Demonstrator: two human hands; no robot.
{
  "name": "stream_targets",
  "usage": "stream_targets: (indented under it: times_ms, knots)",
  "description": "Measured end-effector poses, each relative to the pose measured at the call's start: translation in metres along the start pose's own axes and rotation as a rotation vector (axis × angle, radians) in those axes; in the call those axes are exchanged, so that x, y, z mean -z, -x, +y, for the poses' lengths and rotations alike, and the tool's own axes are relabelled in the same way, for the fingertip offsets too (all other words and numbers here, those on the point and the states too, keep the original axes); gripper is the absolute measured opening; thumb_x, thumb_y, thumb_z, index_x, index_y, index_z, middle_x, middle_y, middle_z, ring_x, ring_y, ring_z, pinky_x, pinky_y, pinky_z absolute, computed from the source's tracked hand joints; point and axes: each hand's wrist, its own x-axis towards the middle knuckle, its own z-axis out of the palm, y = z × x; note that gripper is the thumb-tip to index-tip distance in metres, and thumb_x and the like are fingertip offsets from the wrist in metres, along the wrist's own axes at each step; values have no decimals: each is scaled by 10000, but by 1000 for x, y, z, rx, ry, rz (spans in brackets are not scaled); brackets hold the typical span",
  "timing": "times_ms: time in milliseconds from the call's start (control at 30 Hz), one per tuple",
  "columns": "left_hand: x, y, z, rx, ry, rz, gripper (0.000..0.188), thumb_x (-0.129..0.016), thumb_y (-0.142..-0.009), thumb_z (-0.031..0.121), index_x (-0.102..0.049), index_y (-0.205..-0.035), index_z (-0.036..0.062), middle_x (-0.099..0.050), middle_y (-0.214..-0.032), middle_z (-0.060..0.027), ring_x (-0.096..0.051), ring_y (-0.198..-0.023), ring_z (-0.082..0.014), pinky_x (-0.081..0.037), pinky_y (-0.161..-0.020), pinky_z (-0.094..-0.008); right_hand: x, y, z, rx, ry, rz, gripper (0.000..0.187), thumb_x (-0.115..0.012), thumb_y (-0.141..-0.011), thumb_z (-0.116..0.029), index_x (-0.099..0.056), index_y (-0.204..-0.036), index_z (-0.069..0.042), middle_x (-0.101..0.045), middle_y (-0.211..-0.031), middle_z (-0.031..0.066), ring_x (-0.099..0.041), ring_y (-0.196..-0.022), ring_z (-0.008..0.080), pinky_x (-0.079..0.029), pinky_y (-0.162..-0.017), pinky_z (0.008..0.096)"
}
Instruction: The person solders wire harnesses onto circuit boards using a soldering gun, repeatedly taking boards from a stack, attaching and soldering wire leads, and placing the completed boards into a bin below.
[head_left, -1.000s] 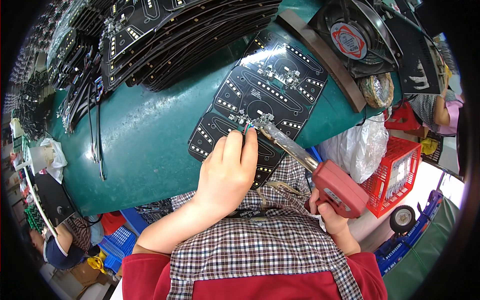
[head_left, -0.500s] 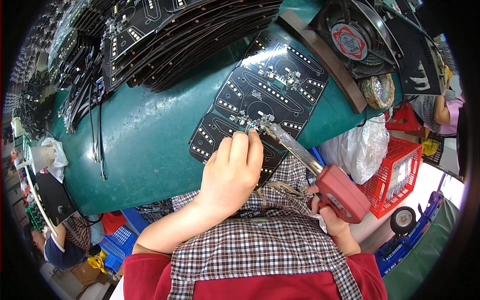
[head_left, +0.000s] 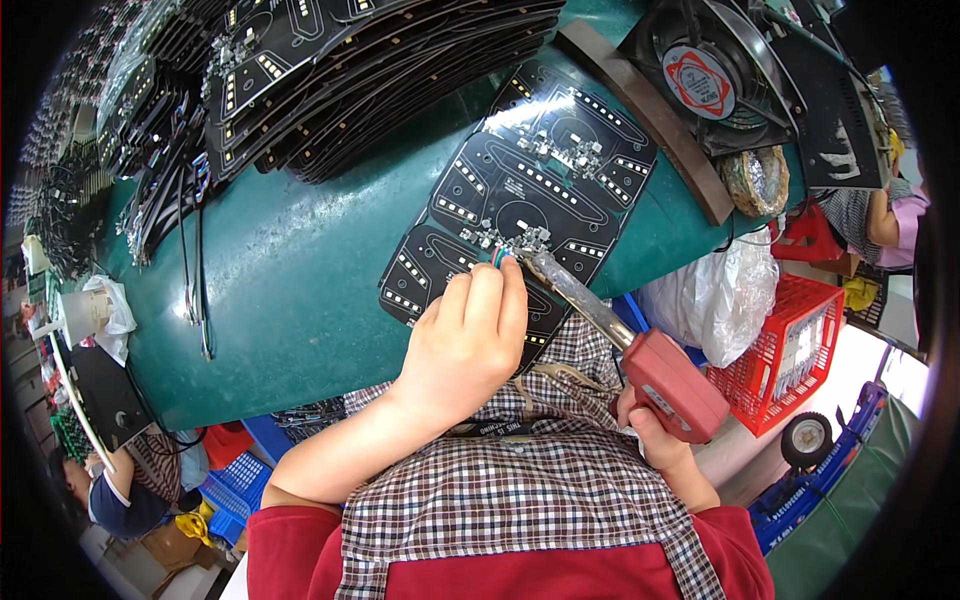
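Observation:
A black LED circuit board panel lies slanted on the green tabletop, its near end at my apron. My left hand rests over its lower part, fingertips pinching thin coloured wires against a cluster of small components. In my right hand is a red soldering gun, held by its handle. Its long metal barrel points up and left, with the tip close to the wires by my left fingertips. Whether the tip touches the board cannot be made out.
A tall stack of similar boards stands at the far left, beside bundled black cables. A dark bar, a fan and a round solder-stained pad sit at the right. A red crate stands beyond the table edge.
The soldering gun and my right hand have shifted slightly left and down. My left hand keeps its pinch on the wires, nearly still.

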Motion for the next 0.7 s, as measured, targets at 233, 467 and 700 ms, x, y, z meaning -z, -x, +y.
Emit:
stream_targets:
  times_ms: [233, 467, 700]
  knots:
    - [-2, -2, 0, -35, -38, -4, 302, -581, -712, 36, -590, -992, -74, -515, -802, -69, -536, -717, -146, -468, -534, -194, -2, -4, -13, 137, 350, 18, 618, -727, -750, -274, -494, -1195, 85, -632, -1044, 160, -646, -735, 188, -505, -690, 292]
    - [5, 4, 0, 46, 18, -72, 356, -560, -700, 70, -567, -1028, -69, -471, -763, -48, -516, -685, -156, -440, -541, -226, -20, -6, -30, 87, -326, 149, 670, -681, -801, -388, -409, -1244, 34, -572, -1079, 122, -519, -576, 127, -419, -510, 258]
    - [35, 27, -84, 520, 5, 234, 103, -590, -791, 79, -612, -887, 48, -589, -868, -117, -556, -824, -309, -450, -744, -422, -17, -8, -25, 373, -235, 259, 445, -543, -889, -238, -403, -1196, 52, -522, -1059, 187, -480, -557, 124, -383, -453, 205]
